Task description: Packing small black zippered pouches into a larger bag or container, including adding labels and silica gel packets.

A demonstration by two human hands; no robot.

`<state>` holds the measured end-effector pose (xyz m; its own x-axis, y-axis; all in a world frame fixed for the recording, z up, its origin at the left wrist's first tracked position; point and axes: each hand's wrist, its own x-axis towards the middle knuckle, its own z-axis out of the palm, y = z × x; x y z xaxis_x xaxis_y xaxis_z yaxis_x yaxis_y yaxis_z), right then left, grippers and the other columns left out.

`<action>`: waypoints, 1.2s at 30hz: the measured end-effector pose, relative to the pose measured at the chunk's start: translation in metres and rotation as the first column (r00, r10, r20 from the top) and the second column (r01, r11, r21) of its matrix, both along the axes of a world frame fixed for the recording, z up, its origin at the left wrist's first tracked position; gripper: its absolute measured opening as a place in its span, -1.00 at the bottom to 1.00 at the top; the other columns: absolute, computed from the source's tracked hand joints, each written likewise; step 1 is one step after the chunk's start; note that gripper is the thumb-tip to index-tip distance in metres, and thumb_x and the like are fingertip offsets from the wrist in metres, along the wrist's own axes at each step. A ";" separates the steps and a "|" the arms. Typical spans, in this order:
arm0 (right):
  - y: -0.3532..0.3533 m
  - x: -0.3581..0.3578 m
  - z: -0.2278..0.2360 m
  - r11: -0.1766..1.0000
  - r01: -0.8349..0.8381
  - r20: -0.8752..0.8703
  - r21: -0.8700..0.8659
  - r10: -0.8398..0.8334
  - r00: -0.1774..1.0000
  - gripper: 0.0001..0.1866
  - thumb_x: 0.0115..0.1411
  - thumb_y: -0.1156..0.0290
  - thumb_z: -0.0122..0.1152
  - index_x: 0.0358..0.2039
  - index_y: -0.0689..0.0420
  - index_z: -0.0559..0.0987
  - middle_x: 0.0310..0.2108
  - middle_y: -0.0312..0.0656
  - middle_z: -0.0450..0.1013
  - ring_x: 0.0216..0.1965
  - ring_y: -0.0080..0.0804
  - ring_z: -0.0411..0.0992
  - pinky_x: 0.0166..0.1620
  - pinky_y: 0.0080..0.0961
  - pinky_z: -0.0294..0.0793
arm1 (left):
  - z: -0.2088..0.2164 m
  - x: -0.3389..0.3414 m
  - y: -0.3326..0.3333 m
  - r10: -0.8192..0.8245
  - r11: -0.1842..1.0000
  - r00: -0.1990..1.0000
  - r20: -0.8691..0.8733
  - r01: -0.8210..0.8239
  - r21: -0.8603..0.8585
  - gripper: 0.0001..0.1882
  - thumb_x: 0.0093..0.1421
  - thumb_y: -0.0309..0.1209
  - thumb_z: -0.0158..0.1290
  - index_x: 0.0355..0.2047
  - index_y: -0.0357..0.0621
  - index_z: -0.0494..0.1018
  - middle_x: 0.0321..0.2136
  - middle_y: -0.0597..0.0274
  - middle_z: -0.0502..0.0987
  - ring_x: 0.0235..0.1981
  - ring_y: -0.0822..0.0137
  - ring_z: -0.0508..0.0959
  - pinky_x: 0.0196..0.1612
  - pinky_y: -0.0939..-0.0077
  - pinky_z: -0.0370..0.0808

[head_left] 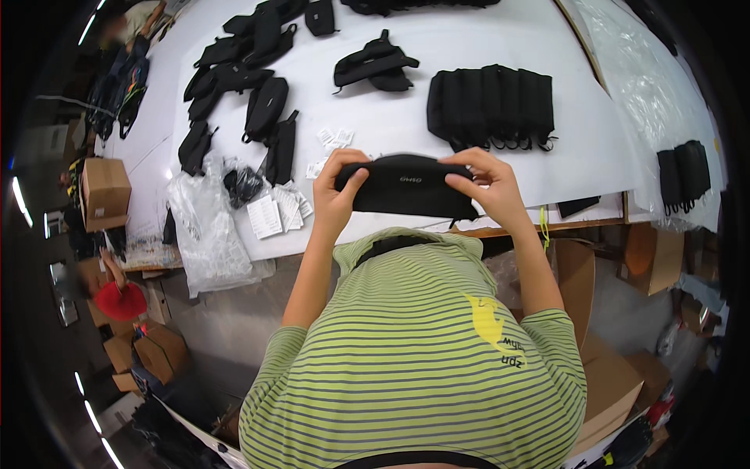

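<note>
Between my two hands I hold a black fabric pouch (406, 194) level in front of my chest, over the table's near edge. It is long and flat, with a curved upper edge and a small pale mark on its face. My left hand (338, 185) grips its left end, thumb on the face and fingers behind. The right end is pinched by my right hand (488, 181), its thumb also on the face. A short dark strip hangs at the pouch's lower right corner. Just beyond my hands stands a neat row of black pouches (492, 102) on the white table (344, 109).
More black pouches (266, 109) lie loosely piled at the far left, with a few (375, 62) at the middle. White paper slips (269, 217) and a clear plastic bag (205, 227) are near left. Another black stack (683, 176) sits far right. Cardboard boxes (107, 190) stand around.
</note>
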<state>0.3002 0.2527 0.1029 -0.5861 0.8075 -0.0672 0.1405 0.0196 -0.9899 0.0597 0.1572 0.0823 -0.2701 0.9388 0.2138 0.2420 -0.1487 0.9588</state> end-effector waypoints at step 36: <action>0.062 0.067 -0.115 0.633 0.511 0.102 0.582 -0.680 0.726 -0.64 0.02 0.54 0.15 -0.11 0.04 0.50 -0.31 -0.26 0.42 -0.23 -0.42 0.35 -0.16 -0.51 0.30 | -0.119 0.013 -0.056 0.544 0.734 0.786 -0.294 -0.615 -0.288 -0.83 0.09 -0.34 0.12 -0.36 -0.16 0.56 -0.50 0.24 0.55 -0.62 0.44 0.39 -0.50 0.58 0.34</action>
<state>0.3671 0.3148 -0.0123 0.0179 0.9344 0.3558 0.5671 0.2835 -0.7733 0.0724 0.1014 -0.0364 -0.7773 0.6291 0.0040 0.3386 0.4130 0.8454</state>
